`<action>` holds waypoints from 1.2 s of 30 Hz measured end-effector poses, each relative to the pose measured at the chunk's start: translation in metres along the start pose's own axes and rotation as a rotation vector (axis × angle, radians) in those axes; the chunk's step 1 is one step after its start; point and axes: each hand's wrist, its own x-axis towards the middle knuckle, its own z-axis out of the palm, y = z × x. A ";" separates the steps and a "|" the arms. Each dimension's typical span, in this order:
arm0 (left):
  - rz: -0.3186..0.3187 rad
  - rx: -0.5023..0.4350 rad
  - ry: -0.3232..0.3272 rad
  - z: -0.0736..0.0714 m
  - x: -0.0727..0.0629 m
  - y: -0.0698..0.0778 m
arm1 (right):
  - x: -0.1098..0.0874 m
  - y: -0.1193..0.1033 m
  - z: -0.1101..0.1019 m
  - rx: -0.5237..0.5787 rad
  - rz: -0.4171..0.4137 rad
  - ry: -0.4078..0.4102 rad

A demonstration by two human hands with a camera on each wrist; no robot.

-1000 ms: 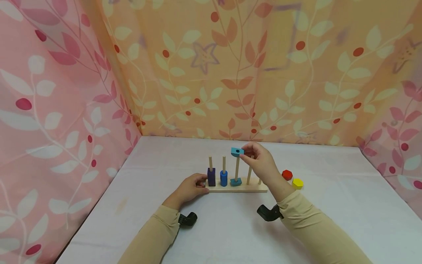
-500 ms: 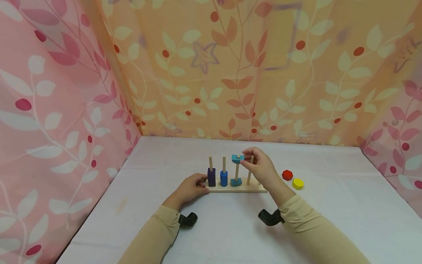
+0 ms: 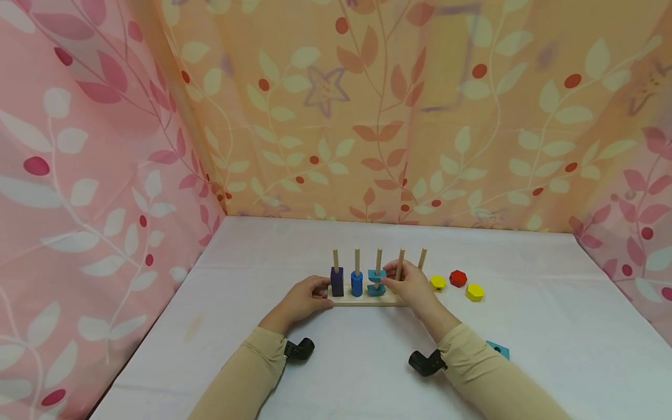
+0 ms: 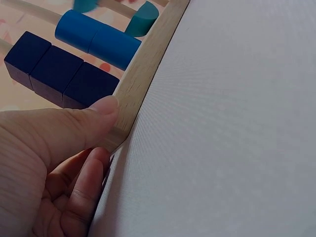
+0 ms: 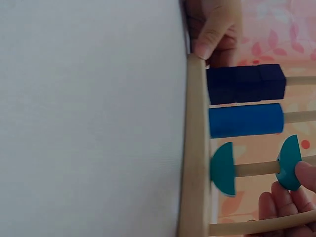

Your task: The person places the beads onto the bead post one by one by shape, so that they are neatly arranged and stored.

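Observation:
My left hand (image 3: 301, 300) grips the left end of a wooden peg stand (image 3: 367, 302), thumb on its front edge. Dark purple-blue square blocks (image 4: 54, 69) are stacked on the first peg, and blue cylinders (image 4: 98, 39) fill the lower part of the second. On the third peg a teal half-round block (image 5: 224, 169) sits at the base. Above it, with bare peg between, my right hand (image 3: 415, 286) pinches another teal half-round block (image 5: 289, 163) threaded on the same peg. The fourth and fifth pegs carry no visible blocks; the right hand partly hides them.
Right of the stand lie a red block (image 3: 458, 279), a yellow hexagonal block (image 3: 475, 293) and another yellow block (image 3: 437, 283). A loose teal block (image 3: 497, 349) shows beside the right sleeve. Patterned curtains (image 3: 325, 146) stand behind the white table (image 3: 357, 373).
My right hand has brought the teal half-round block from above the third peg's tip down along the peg. A yellow and a teal block have come into view. The left hand stays still.

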 end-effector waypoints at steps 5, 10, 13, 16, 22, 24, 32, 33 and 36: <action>0.015 -0.002 0.007 -0.001 -0.001 0.002 | 0.001 0.009 0.004 -0.089 -0.012 0.009; 0.002 0.011 0.006 -0.001 -0.001 0.003 | 0.002 0.014 0.007 -0.113 0.014 0.014; -0.012 0.005 0.008 0.000 0.000 0.003 | 0.002 0.015 0.008 -0.118 0.025 0.019; -0.005 0.004 0.010 0.000 0.000 0.003 | 0.003 0.016 0.008 -0.116 0.023 0.013; -0.010 0.010 0.000 0.001 0.000 0.002 | -0.003 0.016 -0.001 -0.151 -0.019 -0.051; -0.009 0.006 -0.001 0.001 0.000 0.001 | -0.007 0.014 -0.008 -0.137 -0.032 -0.076; -0.006 0.007 0.003 0.000 0.000 0.001 | -0.025 0.007 -0.039 -0.076 -0.088 -0.148; -0.006 0.008 0.003 0.000 0.000 0.002 | -0.027 0.007 -0.044 -0.074 -0.095 -0.154; -0.007 0.014 0.004 0.001 0.000 0.001 | -0.034 0.007 -0.059 -0.066 -0.119 -0.164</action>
